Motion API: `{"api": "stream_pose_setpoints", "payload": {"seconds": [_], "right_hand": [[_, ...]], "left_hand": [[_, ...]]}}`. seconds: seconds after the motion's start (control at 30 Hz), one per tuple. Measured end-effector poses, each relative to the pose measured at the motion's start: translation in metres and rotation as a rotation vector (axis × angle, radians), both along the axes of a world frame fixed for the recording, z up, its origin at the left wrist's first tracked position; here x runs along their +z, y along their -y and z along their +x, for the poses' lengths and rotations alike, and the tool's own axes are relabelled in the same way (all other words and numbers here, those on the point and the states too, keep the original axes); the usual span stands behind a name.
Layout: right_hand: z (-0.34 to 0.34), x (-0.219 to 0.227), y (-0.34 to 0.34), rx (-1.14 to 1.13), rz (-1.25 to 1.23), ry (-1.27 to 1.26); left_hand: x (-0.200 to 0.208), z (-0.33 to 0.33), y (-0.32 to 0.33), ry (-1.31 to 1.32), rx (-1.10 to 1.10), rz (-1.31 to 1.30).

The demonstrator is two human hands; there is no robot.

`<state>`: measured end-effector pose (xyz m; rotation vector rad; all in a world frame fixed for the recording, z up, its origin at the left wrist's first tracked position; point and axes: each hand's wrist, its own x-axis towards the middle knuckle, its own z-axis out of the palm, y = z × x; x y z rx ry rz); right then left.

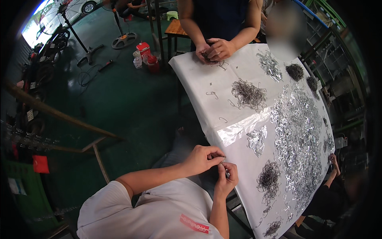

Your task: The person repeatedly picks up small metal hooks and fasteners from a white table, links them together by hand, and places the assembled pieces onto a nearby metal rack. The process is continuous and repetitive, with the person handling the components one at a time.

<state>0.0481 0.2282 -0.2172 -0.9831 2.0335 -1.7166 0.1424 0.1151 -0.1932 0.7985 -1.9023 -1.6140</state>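
Note:
At the near edge of the white-covered table, my left hand is closed in a pinch, thumb against fingertips. Just beside and below it, my right hand pinches too, its fingertips almost meeting the left ones. Whatever sits between them is tiny and mostly hidden by the fingers. Closest on the tabletop is a small heap of shiny flat metal clips. A tangle of dark wire hooks lies to the right of my hands, and another dark wire hook pile lies farther away.
A broad spread of silvery metal hooks covers the table's right part. Across the table, a person's hands hold wire hooks. Another person's hand is at the right edge. A metal rail and red containers stand left.

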Motion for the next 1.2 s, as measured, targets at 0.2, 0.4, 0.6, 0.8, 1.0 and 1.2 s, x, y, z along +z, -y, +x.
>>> {"api": "stream_pose_setpoints", "payload": {"seconds": [0.2, 0.4, 0.6, 0.8, 1.0, 1.2], "right_hand": [[0.0, 0.001, 0.002, 0.01, 0.027, -0.044], [0.001, 0.003, 0.002, 0.043, 0.064, -0.031], [0.001, -0.004, 0.0, 0.047, 0.063, -0.012], [-0.001, -0.005, -0.001, 0.065, 0.095, 0.015], [-0.001, -0.004, -0.001, 0.047, 0.105, -0.069], [0.001, -0.008, -0.001, 0.044, 0.074, -0.069]], "left_hand": [[-0.003, 0.001, 0.003, -0.012, -0.029, -0.001], [0.0, 0.004, 0.008, 0.0, -0.076, 0.047], [-0.009, 0.005, 0.011, -0.091, -0.091, -0.087], [-0.013, 0.008, 0.012, -0.147, -0.129, -0.183], [-0.01, 0.008, 0.006, -0.145, 0.045, -0.007], [-0.01, 0.009, 0.008, -0.014, -0.032, 0.02]]}}
